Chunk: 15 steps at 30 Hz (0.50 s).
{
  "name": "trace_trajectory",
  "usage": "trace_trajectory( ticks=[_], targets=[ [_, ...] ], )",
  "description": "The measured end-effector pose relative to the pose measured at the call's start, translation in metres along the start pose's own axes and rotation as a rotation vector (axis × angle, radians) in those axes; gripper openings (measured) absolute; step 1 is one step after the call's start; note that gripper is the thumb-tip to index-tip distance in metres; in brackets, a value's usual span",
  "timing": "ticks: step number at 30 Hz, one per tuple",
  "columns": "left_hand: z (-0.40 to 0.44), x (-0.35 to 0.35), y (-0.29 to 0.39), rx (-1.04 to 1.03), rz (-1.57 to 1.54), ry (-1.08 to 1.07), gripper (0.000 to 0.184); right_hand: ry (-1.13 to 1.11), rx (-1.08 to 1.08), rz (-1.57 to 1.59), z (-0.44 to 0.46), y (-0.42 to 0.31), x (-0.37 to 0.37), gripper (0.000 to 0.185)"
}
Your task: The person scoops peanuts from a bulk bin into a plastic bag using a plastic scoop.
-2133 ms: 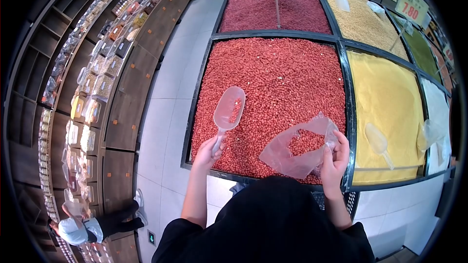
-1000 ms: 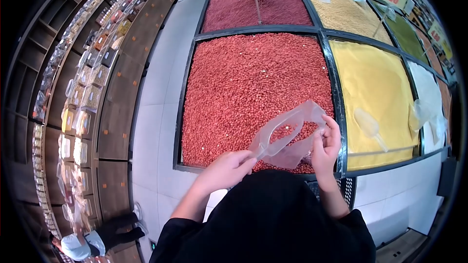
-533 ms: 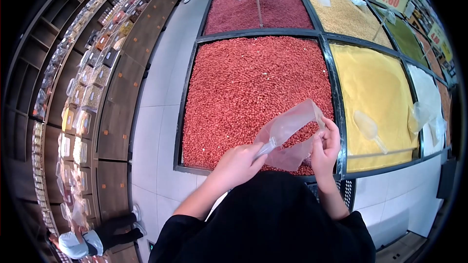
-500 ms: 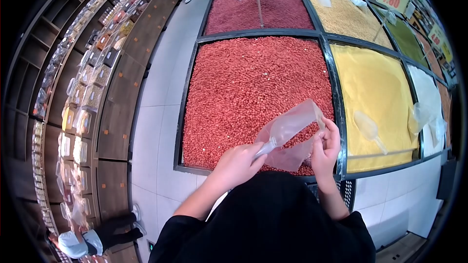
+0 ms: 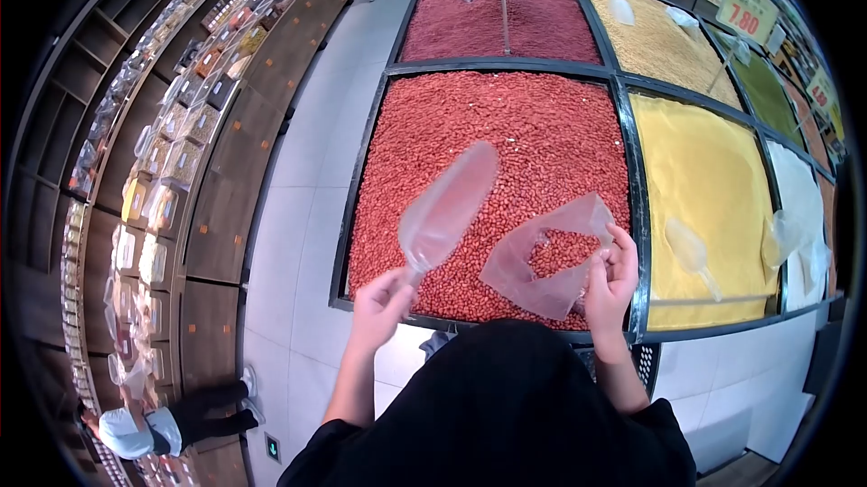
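My left hand [image 5: 381, 305] is closed round the handle of a clear plastic scoop [image 5: 449, 203], whose blade points up and away over the bin's near left part. The scoop looks empty. With its fingers pinched, my right hand [image 5: 612, 278] holds the rim of a clear plastic bag [image 5: 533, 284] at the bin's near right corner. The bag's mouth gapes, and reddish peanuts show through it; whether they lie inside or beneath cannot be told. Below both hands a wide bin is heaped with red-skinned peanuts [image 5: 506, 126].
Black dividers [image 5: 634, 216] frame the bins. To the right, a yellow bin [image 5: 704, 153] holds another scoop [image 5: 688, 248]. Beyond lie dark red [image 5: 551, 22] and pale [image 5: 659, 45] goods under price signs [image 5: 748, 10]. A person [image 5: 172, 428] stands by the left shelves.
My left hand has drawn the scoop out of the bag's mouth and swung it left. My right hand still holds the bag. The view has shifted slightly.
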<state>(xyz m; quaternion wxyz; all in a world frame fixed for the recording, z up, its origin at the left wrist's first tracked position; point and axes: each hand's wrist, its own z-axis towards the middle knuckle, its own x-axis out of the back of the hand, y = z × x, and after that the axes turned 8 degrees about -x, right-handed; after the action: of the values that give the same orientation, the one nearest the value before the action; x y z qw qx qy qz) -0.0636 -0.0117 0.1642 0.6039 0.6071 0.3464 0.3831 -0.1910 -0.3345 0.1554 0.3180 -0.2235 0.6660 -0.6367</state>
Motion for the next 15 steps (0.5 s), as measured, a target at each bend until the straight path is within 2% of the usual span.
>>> trace_trajectory(
  ticks=[3,6,11,12,15],
  targets=[
    [0.015,0.020,-0.034,-0.030,0.124,0.250,0.027,-0.003,-0.019,0.010,0.000,0.000,-0.001,0.048],
    [0.025,0.047,-0.078,0.027,0.245,0.414,0.024,-0.003,-0.001,-0.007,0.000,0.004,0.000,0.048],
    [0.037,0.076,-0.160,0.039,0.493,0.531,0.026,0.005,0.011,-0.031,0.000,0.010,-0.002,0.044],
    [0.038,0.076,-0.164,0.020,0.578,0.562,0.026,0.003,0.012,-0.034,-0.001,0.009,-0.002,0.044],
    [0.042,0.071,-0.177,0.042,0.561,0.574,0.028,-0.024,-0.037,-0.017,-0.001,0.006,-0.002,0.047]
  ],
)
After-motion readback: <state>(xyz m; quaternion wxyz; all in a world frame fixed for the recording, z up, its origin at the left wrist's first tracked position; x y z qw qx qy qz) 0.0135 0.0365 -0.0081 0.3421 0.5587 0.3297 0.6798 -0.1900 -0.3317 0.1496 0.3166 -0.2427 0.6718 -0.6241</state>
